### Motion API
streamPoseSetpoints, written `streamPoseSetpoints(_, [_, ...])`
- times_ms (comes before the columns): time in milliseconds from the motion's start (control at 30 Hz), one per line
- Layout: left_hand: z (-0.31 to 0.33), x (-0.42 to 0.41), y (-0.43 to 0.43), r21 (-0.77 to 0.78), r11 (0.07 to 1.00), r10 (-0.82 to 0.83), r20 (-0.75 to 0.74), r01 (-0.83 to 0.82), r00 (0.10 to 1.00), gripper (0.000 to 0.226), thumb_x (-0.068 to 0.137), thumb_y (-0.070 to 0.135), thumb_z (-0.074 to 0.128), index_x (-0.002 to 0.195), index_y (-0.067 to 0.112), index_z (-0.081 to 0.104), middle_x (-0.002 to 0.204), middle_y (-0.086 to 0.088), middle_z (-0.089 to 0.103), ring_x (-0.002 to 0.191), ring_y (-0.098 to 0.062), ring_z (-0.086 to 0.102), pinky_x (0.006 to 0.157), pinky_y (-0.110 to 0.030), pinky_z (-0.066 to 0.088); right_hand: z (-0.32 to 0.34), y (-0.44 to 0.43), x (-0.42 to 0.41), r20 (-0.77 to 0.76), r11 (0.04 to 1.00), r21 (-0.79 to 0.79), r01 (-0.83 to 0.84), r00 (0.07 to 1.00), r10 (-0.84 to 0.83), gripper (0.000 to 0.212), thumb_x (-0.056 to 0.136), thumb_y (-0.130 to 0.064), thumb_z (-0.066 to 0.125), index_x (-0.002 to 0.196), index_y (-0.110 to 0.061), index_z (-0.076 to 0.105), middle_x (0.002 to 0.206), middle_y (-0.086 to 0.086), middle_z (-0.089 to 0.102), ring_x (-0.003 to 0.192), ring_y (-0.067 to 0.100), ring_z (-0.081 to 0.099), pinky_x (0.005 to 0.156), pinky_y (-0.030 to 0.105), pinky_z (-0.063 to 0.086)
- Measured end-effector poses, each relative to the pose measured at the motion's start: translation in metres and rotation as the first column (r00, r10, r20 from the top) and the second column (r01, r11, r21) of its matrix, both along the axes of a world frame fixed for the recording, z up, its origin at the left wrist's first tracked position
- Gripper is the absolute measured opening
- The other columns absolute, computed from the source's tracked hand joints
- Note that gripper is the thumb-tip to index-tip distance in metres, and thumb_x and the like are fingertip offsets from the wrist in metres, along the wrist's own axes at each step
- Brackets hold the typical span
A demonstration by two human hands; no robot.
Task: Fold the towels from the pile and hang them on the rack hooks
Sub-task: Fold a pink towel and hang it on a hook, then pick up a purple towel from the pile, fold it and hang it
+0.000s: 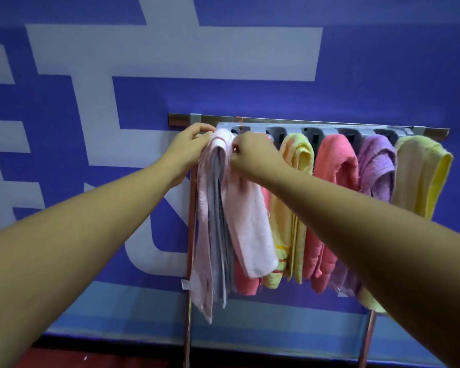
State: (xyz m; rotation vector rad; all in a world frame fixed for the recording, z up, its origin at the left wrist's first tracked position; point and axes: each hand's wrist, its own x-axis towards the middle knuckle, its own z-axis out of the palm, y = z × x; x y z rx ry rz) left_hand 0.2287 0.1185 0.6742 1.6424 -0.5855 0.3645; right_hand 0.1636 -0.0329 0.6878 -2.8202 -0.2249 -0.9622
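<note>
At the rack (314, 122) (left end), both hands' grip holds pale pink towel (247, 221).

The rack (356, 126) stands before the wall (383, 62), with a row of towels (335, 166) hanging side by side on it. At its left end, the leftmost towel (205, 221) hangs gripped at its top between the left hand (189, 147) and the right hand (252, 155), apparently partly in front of another towel.

Hung towels (335, 166) crowd the rack (316, 123) from the pale pink towel (250, 229) rightward; open wall (117, 102) lies left of it.
</note>
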Motion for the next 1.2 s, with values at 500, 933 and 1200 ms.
streamPoseSetpoints(500, [-0.066,-0.059,0.021,0.202,0.979,0.064,-0.218,-0.019,0.974,0.017,0.098,0.032,0.055,0.113,0.023,0.057,0.105,0.008,0.064,0.103,-0.013,0.062,0.083,-0.035,0.054,-0.095,-0.01,-0.039,-0.171,0.725,0.673,-0.147,0.922,0.346,0.058,0.075,-0.032,0.056,0.13,-0.013,0.057,0.124,0.002,0.066,0.115,0.019,0.062,0.105,0.043,0.048])
streamPoseSetpoints(933, [-0.24,-0.166,0.003,0.677,0.735,0.238,-0.308,0.037,0.921,0.015,0.088,0.023,0.064,0.096,0.01,0.066,0.08,0.002,0.063,0.079,-0.017,0.058,0.073,-0.028,0.046,-0.289,-0.068,-0.168,-0.565,0.901,0.391,0.19,0.822,0.071,0.049,0.093,-0.023,0.058,0.136,-0.001,0.052,0.134,0.019,0.06,0.127,0.033,0.054,0.102,0.035,0.041])
streamPoseSetpoints(1200, [-0.367,-0.205,-0.046,0.754,0.6,0.147,-0.433,0.268,0.889,0.007,0.086,0.022,0.062,0.086,0.017,0.067,0.08,0.001,0.066,0.076,-0.015,0.059,0.067,-0.023,0.043,-0.413,-0.109,-0.213,-0.735,0.87,0.339,0.359,0.678,0.006,0.049,0.09,-0.025,0.063,0.129,0.004,0.055,0.129,0.025,0.061,0.121,0.036,0.057,0.102,0.037,0.044])
